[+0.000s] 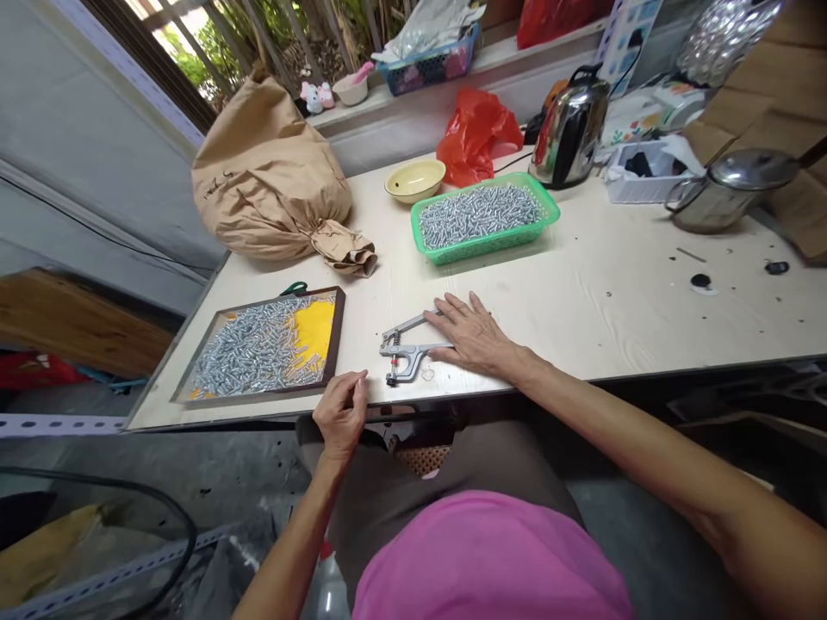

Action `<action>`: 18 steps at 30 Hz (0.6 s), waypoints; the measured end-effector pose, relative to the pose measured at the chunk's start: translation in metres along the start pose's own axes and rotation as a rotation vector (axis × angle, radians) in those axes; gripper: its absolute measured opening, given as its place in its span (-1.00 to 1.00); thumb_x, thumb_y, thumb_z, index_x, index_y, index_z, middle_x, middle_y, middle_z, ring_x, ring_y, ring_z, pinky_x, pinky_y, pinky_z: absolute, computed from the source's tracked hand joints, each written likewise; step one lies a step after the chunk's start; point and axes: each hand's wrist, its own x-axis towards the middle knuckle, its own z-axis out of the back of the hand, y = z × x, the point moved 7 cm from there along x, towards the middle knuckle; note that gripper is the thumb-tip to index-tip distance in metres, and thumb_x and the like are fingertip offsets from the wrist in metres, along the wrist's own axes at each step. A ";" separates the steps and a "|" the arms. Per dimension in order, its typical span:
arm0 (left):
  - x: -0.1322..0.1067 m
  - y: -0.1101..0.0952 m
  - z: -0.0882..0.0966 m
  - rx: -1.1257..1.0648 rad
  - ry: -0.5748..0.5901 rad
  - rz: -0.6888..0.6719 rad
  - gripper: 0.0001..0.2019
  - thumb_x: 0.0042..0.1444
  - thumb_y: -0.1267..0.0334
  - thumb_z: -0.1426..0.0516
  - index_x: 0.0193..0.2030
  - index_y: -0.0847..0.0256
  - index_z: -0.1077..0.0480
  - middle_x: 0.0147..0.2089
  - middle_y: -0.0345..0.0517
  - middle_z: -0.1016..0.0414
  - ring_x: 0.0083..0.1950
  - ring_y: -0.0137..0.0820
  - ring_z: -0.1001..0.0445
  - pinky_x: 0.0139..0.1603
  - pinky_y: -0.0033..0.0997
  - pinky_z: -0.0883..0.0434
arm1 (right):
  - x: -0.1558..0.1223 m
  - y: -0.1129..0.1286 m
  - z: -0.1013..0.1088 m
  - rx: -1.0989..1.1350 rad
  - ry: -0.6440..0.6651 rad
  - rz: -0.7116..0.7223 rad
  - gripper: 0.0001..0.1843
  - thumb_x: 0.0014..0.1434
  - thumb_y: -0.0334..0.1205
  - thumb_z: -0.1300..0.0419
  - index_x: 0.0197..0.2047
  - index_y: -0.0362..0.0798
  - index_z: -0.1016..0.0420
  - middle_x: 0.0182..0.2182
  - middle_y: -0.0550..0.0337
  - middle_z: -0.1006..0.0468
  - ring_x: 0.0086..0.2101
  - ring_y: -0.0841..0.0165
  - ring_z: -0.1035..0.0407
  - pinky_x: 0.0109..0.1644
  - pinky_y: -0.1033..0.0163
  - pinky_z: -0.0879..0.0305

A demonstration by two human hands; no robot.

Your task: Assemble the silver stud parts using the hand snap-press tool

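Observation:
A pair of grey hand snap pliers (406, 353) lies near the table's front edge, its jaws toward the left. My right hand (471, 334) rests flat with fingers spread, touching the ends of the plier handles without wrapping round them. My left hand (342, 412) is closed at the table edge, thumb against the curled fingers; whatever it may hold is too small to tell. Just left of it is a shallow dark-framed tray (335, 331) with a yellow bottom, holding many small metal springs or screw-like pieces (249, 349). More such pieces fill a green plastic basket (488, 250) behind the pliers.
A tied brown cloth sack (271, 176) and green-handled scissors (295, 288) are at the left. A yellow bowl (415, 179), red plastic bag (478, 133) and steel kettle (568, 129) stand at the back. On the right are a white bin (637, 185) and a lidded pot (724, 202).

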 end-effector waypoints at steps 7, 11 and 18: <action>0.002 0.000 0.003 -0.069 -0.024 0.002 -0.86 0.17 0.33 -0.08 -0.24 0.21 -0.48 -0.28 -0.09 -0.54 -0.24 -0.41 -0.51 -0.19 -0.45 -0.42 | 0.000 0.006 0.006 0.036 0.087 -0.012 -0.10 0.17 0.27 0.02 0.36 -0.20 0.06 0.30 -0.14 -0.04 0.30 0.02 0.23 0.32 -0.17 0.43; 0.006 0.006 0.002 -0.088 0.023 0.129 -0.83 0.18 0.25 -0.08 -0.25 0.22 -0.49 -0.26 -0.09 -0.55 -0.23 -0.40 -0.51 -0.16 -0.46 -0.41 | 0.005 0.006 0.009 0.028 0.171 0.000 -0.06 0.12 0.28 -0.04 0.35 -0.20 0.05 0.29 -0.16 -0.06 0.28 0.01 0.17 0.32 -0.15 0.38; 0.006 0.018 0.002 -0.200 0.163 0.386 -0.74 0.17 0.08 -0.07 -0.23 0.18 -0.51 -0.20 -0.11 -0.55 -0.22 -0.36 -0.53 -0.19 -0.45 -0.42 | 0.022 0.006 0.014 -0.007 0.164 0.003 -0.11 -0.03 0.27 -0.22 0.19 -0.18 -0.19 0.00 -0.13 -0.35 -0.02 0.03 -0.21 0.16 -0.13 0.01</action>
